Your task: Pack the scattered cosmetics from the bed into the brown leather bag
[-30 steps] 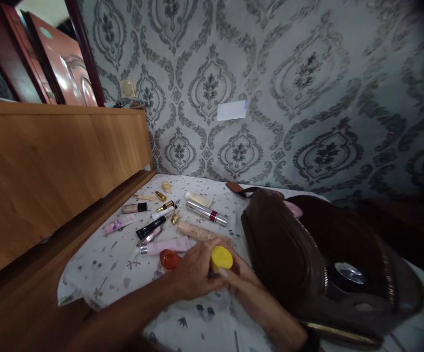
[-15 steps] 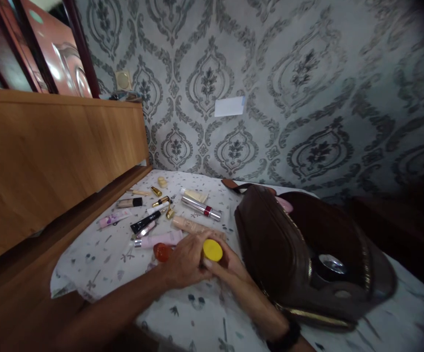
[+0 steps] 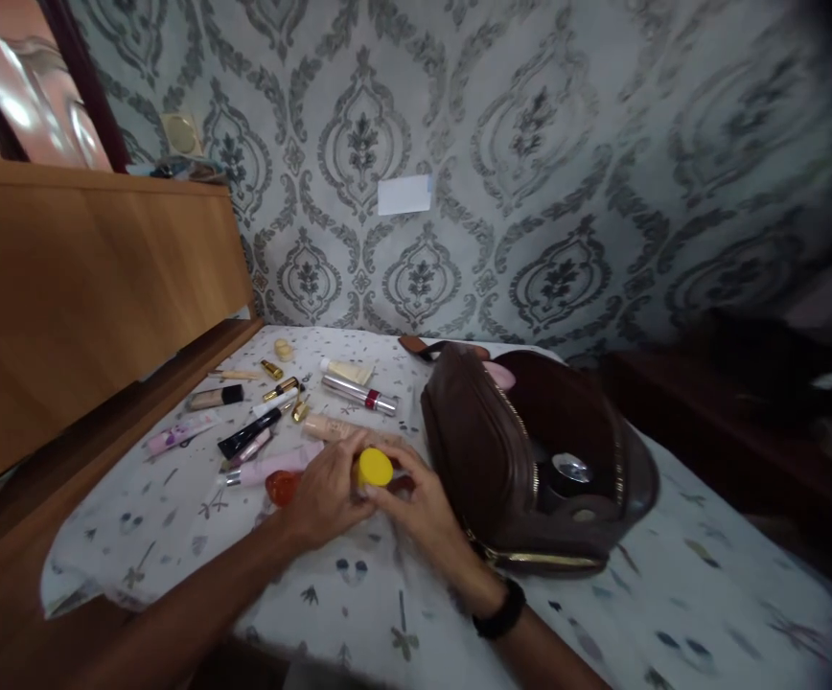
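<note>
Between my two hands is a small container with a round yellow lid (image 3: pixel 375 467); its lower part is hidden by fingers. My left hand (image 3: pixel 326 491) is closed around its left side. From the right, the fingers and thumb of my right hand (image 3: pixel 423 508) curl round it, just below the lid. Touching or just beside my left hand lies a shiny orange-red rounded item (image 3: pixel 283 488). A pale pink tube (image 3: pixel 272 465) lies behind that, and a beige tube (image 3: pixel 330 427) lies just beyond my fingers.
An open brown leather bag (image 3: pixel 473 450) stands to the right, with a dark round item (image 3: pixel 572 468) inside. Several cosmetics lie at left, including a black tube (image 3: pixel 249 433) and a silver tube (image 3: pixel 358 393). A wooden panel (image 3: pixel 100 287) borders the left; a patterned wall rises behind.
My view has turned to the right, so everything appears shifted left. Both hands stay around the yellow-lidded container, with the right fingers now more spread along its far side.
</note>
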`<act>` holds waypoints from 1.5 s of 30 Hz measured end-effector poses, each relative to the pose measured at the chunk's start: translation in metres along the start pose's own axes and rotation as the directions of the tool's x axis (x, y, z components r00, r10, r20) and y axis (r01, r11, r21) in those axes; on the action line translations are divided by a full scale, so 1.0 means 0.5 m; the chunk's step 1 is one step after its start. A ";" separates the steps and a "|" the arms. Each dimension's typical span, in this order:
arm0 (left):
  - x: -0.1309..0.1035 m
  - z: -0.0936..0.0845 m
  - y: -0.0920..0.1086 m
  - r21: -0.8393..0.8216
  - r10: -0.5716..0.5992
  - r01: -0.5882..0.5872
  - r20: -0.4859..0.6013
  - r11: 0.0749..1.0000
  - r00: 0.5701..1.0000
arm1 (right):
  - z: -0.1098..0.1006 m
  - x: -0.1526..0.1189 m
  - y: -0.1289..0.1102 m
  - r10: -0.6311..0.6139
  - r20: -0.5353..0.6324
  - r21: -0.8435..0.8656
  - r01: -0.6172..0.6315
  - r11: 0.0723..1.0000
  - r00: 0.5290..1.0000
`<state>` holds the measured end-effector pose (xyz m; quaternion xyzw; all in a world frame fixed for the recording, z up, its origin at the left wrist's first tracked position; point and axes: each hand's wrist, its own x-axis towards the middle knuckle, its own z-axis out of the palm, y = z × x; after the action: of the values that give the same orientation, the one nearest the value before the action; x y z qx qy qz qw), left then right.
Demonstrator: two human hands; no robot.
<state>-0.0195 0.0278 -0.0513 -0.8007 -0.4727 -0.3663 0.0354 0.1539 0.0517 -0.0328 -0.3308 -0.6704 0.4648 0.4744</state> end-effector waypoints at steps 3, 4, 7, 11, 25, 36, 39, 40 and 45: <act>-0.010 0.005 -0.005 0.036 0.072 -0.071 -0.038 0.997 0.997 | -0.003 -0.010 -0.014 -0.095 0.038 -0.119 0.099 0.988 0.995; -0.012 0.007 -0.006 0.045 0.091 -0.089 -0.044 0.995 0.995 | -0.004 -0.014 -0.019 -0.130 0.060 -0.154 0.138 0.978 0.990; -0.018 0.011 -0.006 0.044 0.133 -0.131 -0.047 0.990 0.990 | -0.005 -0.022 -0.029 -0.222 0.099 -0.270 0.241 0.932 0.970; -0.020 0.013 -0.004 -0.017 0.076 -0.077 -0.079 0.997 0.994 | -0.004 -0.027 -0.042 -0.323 0.046 -0.350 0.318 0.881 0.945; 0.130 -0.024 0.136 -0.237 0.160 -0.176 -0.086 0.955 0.983 | -0.145 -0.085 -0.240 -0.575 -0.171 -0.363 0.492 0.792 0.800; 0.242 -0.016 0.228 0.272 0.513 -0.529 0.133 0.804 0.848 | -0.335 -0.077 -0.291 -0.098 -0.407 -0.125 0.051 0.991 0.908; 0.233 -0.018 0.217 0.278 0.499 -0.507 0.101 0.816 0.860 | -0.344 -0.062 -0.286 -0.092 -0.314 -0.200 0.029 0.979 0.945; 0.230 -0.017 0.214 0.276 0.495 -0.495 0.076 0.824 0.866 | -0.344 -0.057 -0.283 -0.105 -0.277 -0.250 0.034 0.968 0.955; 0.222 0.001 0.210 0.218 0.489 -0.469 -0.046 0.856 0.871 | -0.340 -0.025 -0.272 -0.131 -0.057 -0.543 0.079 0.836 0.990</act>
<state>0.0943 0.0513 0.0474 -0.8661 -0.2903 -0.3361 0.2294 0.3181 0.0456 0.1103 -0.4344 -0.7685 0.2151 0.4176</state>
